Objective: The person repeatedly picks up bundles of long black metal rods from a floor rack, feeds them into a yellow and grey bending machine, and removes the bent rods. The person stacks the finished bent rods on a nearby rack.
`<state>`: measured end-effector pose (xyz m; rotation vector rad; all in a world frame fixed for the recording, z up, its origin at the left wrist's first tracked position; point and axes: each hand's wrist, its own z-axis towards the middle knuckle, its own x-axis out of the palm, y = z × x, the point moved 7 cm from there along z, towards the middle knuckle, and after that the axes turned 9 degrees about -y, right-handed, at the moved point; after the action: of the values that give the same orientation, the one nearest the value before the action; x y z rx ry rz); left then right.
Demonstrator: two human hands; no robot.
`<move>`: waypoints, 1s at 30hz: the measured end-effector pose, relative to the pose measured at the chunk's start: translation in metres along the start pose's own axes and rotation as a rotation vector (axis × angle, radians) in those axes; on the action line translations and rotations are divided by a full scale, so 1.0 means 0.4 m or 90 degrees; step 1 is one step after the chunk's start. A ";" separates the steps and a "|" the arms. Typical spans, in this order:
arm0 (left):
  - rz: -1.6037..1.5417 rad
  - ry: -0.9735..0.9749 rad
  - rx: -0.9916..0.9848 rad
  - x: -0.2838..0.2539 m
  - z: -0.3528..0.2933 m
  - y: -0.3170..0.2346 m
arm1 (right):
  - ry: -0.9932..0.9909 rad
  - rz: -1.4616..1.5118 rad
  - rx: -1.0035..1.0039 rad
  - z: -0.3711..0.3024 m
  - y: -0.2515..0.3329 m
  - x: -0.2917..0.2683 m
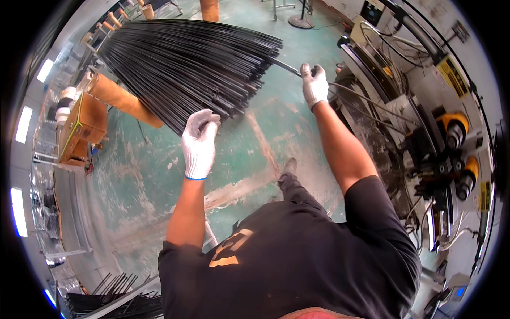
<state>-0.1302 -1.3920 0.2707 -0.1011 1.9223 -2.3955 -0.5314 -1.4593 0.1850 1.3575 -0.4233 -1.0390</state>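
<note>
A worn green workshop floor (159, 175) lay below. A fanned bundle of black rods (186, 64) rested on an orange beam (125, 101), long axes running from upper left to lower right. The gloved right hand (314, 85) was closed around one rod (284, 66) by the machine (441, 143). The gloved left hand (199, 143), fingers curled, touched the bundle's near ends.

Open green floor (159, 175) lay free below and between the hands, while the fanned bundle of black rods (191, 58) on its brown stand (125, 101) blocked the upper left and the machine (425, 138) with its yellow rollers (454, 127) walled off the right.
</note>
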 end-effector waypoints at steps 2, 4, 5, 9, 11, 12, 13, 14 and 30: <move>0.024 -0.017 0.000 -0.013 0.059 0.034 | 0.073 0.026 -0.017 0.016 0.037 0.146; 0.075 -0.034 0.037 -0.024 0.120 0.065 | 0.127 -0.043 -0.149 0.032 0.107 0.221; 0.104 -0.046 0.055 -0.034 0.148 0.075 | 0.040 -0.200 -0.315 0.027 0.188 0.226; 0.115 -0.137 -0.047 -0.079 0.251 0.181 | 0.164 -0.266 -0.477 0.083 0.432 0.335; 0.141 -0.177 -0.051 -0.070 0.279 0.211 | 0.346 -0.466 -0.483 0.096 0.443 0.473; 0.166 -0.188 -0.034 -0.056 0.287 0.210 | 0.327 -0.472 -0.540 0.105 0.426 0.529; 0.191 -0.202 -0.016 -0.039 0.296 0.202 | 0.325 -0.492 -0.531 0.112 0.426 0.561; 0.243 -0.218 0.029 -0.030 0.294 0.195 | 0.322 -0.512 -0.521 0.117 0.426 0.586; 0.167 -0.173 -0.043 -0.048 0.376 0.204 | 0.433 -0.538 -0.514 0.162 0.408 0.720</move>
<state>-0.0960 -1.5538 0.2233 -0.1579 1.7693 -2.0348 -0.3740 -1.7475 0.2629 1.0230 1.0630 -1.1269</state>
